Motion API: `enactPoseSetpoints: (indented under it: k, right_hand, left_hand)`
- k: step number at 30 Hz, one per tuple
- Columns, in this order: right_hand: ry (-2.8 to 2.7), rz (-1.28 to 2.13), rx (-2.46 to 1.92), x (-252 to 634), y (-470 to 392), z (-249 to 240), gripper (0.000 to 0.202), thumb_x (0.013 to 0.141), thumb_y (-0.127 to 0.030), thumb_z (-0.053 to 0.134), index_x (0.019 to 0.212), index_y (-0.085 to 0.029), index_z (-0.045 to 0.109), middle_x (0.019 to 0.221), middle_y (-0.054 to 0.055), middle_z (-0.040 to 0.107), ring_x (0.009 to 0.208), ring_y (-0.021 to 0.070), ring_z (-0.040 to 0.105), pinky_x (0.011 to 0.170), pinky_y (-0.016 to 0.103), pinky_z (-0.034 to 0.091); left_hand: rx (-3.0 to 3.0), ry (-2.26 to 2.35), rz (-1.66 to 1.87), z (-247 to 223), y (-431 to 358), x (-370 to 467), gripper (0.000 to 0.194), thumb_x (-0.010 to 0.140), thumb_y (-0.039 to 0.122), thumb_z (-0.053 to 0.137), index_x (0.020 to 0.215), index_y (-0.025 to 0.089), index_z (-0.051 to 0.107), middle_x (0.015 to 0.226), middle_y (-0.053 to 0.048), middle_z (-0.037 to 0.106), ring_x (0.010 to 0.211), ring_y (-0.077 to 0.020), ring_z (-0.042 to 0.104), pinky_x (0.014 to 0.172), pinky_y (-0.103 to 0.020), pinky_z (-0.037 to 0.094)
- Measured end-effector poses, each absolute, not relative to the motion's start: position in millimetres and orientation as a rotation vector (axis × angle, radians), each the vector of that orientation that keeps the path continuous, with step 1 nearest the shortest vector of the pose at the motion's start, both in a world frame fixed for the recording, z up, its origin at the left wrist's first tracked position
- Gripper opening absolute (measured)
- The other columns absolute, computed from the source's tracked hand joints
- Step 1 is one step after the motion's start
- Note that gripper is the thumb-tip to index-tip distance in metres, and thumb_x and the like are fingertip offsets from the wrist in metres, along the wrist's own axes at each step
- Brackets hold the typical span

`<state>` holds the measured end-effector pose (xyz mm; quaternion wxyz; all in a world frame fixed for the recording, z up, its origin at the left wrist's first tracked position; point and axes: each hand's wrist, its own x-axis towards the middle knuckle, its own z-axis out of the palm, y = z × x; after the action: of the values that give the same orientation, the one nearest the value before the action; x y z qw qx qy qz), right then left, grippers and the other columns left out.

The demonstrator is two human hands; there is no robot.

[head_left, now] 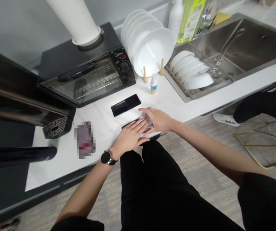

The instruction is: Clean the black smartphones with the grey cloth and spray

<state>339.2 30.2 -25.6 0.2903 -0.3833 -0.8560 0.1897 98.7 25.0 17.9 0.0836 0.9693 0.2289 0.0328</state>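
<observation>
At the counter's front edge, my left hand lies flat with fingers outstretched over a dark flat object, mostly hidden beneath it. My right hand curves its thumb and fingers around a crumpled grey cloth at that object's right end. The left fingertips reach the cloth too. Just behind the hands rests a black phone, face up. A small white spray bottle with a blue and yellow label stands upright farther back.
A black toaster oven stands behind, left of racked white plates. At right, a steel sink holds several bowls. A pixelated item lies left, near a dark appliance's drip tray. Another person's shoe shows at right.
</observation>
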Motion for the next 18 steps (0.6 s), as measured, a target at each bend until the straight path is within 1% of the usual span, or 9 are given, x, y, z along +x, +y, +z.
enactPoseSetpoints:
  k: [2,4,7,9,12,16,18]
  right_hand:
    - [-2.288,0.515,-1.044,339,30,-25,0.114,0.081,-0.077,0.077,0.164,-0.015,0.029,0.132,0.020,0.065,0.120,0.0399,0.062,0.103,0.056,0.053]
    - [-2.287,0.529,-1.058,339,29,-25,0.114,0.080,-0.077,0.077,0.164,-0.016,0.029,0.134,0.019,0.065,0.121,0.0406,0.062,0.104,0.056,0.053]
    - [-2.292,0.534,-1.053,339,29,-24,0.115,0.080,-0.076,0.078,0.165,-0.016,0.029,0.134,0.018,0.065,0.122,0.0400,0.062,0.105,0.054,0.052]
    - [-2.294,0.538,-1.038,338,29,-23,0.115,0.079,-0.076,0.079,0.164,-0.016,0.030,0.133,0.018,0.065,0.121,0.0397,0.062,0.105,0.054,0.052]
    - [-2.296,0.542,-1.025,338,29,-23,0.114,0.079,-0.074,0.080,0.164,-0.016,0.031,0.131,0.017,0.066,0.119,0.0392,0.063,0.104,0.053,0.052]
    - [-2.313,0.516,-0.997,339,30,-23,0.108,0.083,-0.071,0.078,0.163,-0.015,0.031,0.129,0.017,0.066,0.119,0.0377,0.063,0.103,0.052,0.052]
    - [-2.319,0.519,-0.978,338,30,-23,0.104,0.085,-0.067,0.077,0.162,-0.015,0.032,0.129,0.017,0.066,0.119,0.0369,0.062,0.102,0.052,0.052]
  left_hand:
    - [2.896,0.735,0.063,24,19,74,0.074,0.105,0.058,0.055,0.165,0.017,0.040,0.166,-0.016,0.048,0.156,-0.0316,0.046,0.128,-0.052,0.040]
    - [2.899,0.784,0.032,29,12,49,0.073,0.106,0.057,0.054,0.165,0.017,0.040,0.166,-0.016,0.048,0.155,-0.0319,0.047,0.128,-0.052,0.041]
    - [2.891,0.814,0.012,34,5,18,0.071,0.106,0.057,0.055,0.163,0.016,0.045,0.163,-0.016,0.052,0.152,-0.0307,0.051,0.125,-0.050,0.046]
    - [2.879,0.787,-0.009,37,4,8,0.069,0.105,0.057,0.056,0.161,0.017,0.049,0.161,-0.015,0.055,0.151,-0.0300,0.053,0.125,-0.050,0.047]
    - [2.857,0.668,-0.021,39,7,13,0.070,0.103,0.060,0.058,0.161,0.020,0.049,0.160,-0.013,0.057,0.150,-0.0295,0.054,0.126,-0.051,0.046]
    - [2.779,0.477,-0.001,34,21,50,0.073,0.103,0.057,0.060,0.165,0.025,0.041,0.166,-0.010,0.050,0.156,-0.0258,0.046,0.129,-0.047,0.043]
    - [2.769,0.418,0.027,28,32,74,0.072,0.103,0.058,0.061,0.164,0.026,0.042,0.167,-0.009,0.048,0.157,-0.0248,0.043,0.130,-0.047,0.040]
